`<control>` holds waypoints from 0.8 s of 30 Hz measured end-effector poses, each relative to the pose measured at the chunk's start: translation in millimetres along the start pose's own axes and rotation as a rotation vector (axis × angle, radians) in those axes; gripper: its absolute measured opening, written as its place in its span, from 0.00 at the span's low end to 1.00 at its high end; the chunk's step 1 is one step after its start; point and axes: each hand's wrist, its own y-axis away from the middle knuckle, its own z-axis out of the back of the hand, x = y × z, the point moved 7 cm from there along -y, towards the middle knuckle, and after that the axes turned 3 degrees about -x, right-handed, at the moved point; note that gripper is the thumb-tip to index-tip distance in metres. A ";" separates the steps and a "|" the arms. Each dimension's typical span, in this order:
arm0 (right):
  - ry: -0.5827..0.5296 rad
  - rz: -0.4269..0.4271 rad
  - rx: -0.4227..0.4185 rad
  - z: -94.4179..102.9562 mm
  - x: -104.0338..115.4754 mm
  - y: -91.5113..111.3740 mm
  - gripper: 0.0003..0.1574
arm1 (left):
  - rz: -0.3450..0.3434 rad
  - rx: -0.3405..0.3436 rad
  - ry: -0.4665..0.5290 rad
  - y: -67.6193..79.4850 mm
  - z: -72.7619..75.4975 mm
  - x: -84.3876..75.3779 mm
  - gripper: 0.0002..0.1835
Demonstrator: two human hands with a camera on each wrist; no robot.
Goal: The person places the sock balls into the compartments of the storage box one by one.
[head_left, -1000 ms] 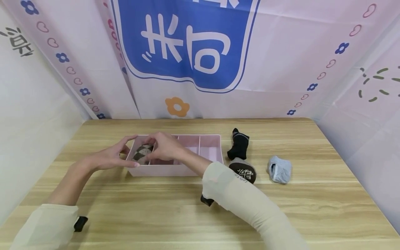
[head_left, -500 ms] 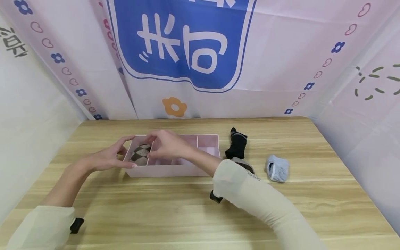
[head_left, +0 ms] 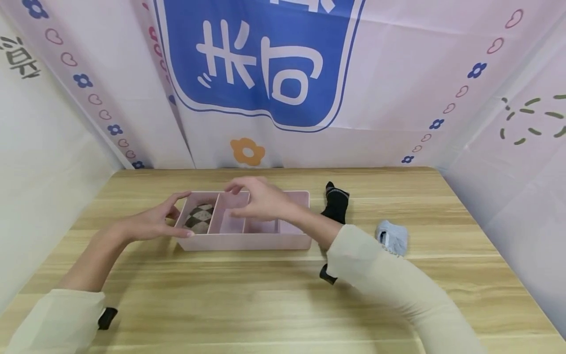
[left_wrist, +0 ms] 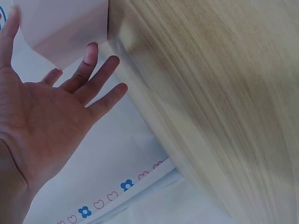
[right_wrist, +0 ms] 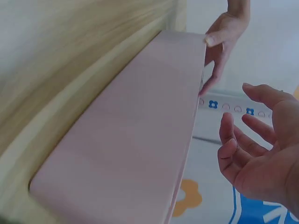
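Note:
A long pink divided box (head_left: 243,242) stands on the table. Folded in its leftmost compartment lies a brown and beige argyle sock (head_left: 200,219). My left hand (head_left: 155,222) holds that end of the box, thumb at the near rim and index finger at the far rim; the left wrist view shows its other fingers (left_wrist: 100,79) spread beside the box. Above the second and third compartments hovers my right hand (head_left: 267,200), its fingers loosely bent and nothing between them. In the right wrist view the right hand (right_wrist: 266,158) is apart from the box's wall.
To the right of the box lie a black sock (head_left: 337,202), partly behind my right forearm, and a light blue sock (head_left: 392,236), its lower edge at my sleeve. A printed cloth (head_left: 389,98) hangs behind the wooden table (head_left: 230,305).
My right hand has let go of the argyle sock and moved right and up out of the leftmost compartment. My right sleeve now hides the brown sock seen earlier. My left hand stays put.

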 end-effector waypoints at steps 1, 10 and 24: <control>0.008 -0.005 -0.004 3.6 -2.9 2.6 0.33 | 0.003 0.000 -0.005 0.1 0.0 0.1 0.58; -0.080 -0.059 -0.027 36.6 -35.4 26.8 0.35 | 0.008 -0.001 -0.040 -0.2 1.0 2.3 0.58; -0.047 -0.123 -0.128 84.7 -81.8 62.9 0.33 | 0.016 0.003 -0.053 -0.7 2.0 2.1 0.59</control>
